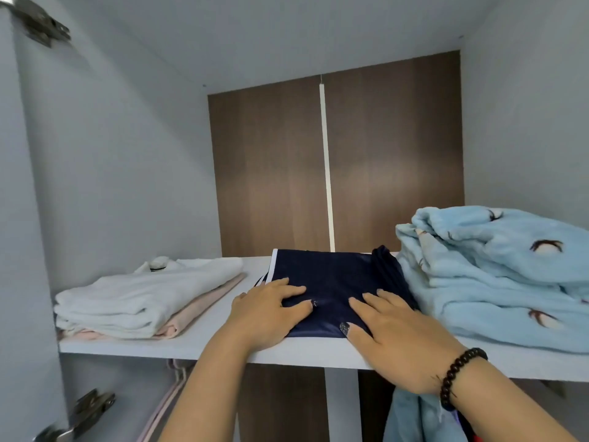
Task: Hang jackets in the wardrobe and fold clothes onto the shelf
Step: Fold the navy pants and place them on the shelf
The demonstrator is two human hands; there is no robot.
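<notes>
A folded navy garment (334, 275) with white side stripes lies in the middle of the white wardrobe shelf (207, 327). My left hand (267, 314) rests flat on its near left part, fingers straight. My right hand (392, 333), with a dark bead bracelet at the wrist, presses flat on its near right part. Both palms are down and hold nothing.
A folded white and pink stack (143, 298) sits on the shelf's left. A pile of light blue fleece clothes (497, 275) fills the right, touching the navy garment. Below the shelf hang pink hangers (172, 387) and a light blue garment (411, 419). Brown panels back the wardrobe.
</notes>
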